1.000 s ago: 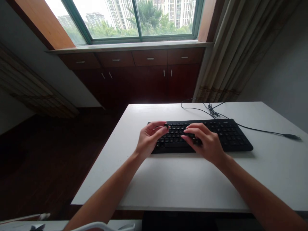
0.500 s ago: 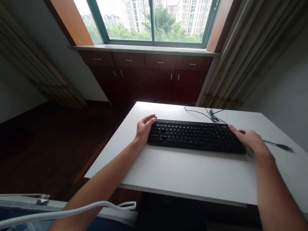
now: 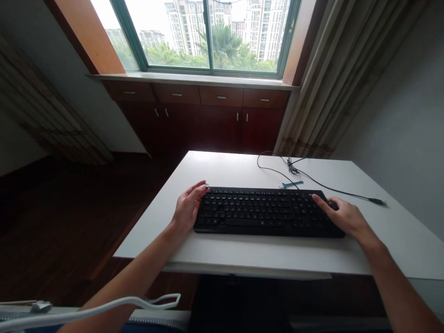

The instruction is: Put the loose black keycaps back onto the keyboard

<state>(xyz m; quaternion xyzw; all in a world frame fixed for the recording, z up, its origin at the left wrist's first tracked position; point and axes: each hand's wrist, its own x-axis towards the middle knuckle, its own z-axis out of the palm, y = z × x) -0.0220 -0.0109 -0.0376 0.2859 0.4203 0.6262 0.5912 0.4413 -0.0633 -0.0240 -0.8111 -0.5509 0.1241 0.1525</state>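
A black keyboard (image 3: 249, 210) lies along the front part of the white table, its keys facing up. My left hand (image 3: 187, 206) is closed around its left end, thumb at the upper corner. A tiny pale-green thing (image 3: 207, 185) shows at those fingertips, too small to name. At the right end, my right hand (image 3: 342, 215) grips the keyboard with the thumb on top. Something dark and rounded (image 3: 333, 204) shows by its fingers, partly hidden. Just behind the keyboard lies a small blue brush (image 3: 292, 184) with a pale head.
A thin black cable (image 3: 333, 188) with a bundled loop runs behind the keyboard to a plug (image 3: 377, 201) on the right of the white table (image 3: 225, 166). A white curved tube (image 3: 118, 303) crosses the lower left. Dark red cabinets (image 3: 204, 125) stand beyond, under the window.
The keyboard, with both my hands on it, has come nearer to the table's front edge. The blue brush behind it has come into sight. The view has shifted slightly.
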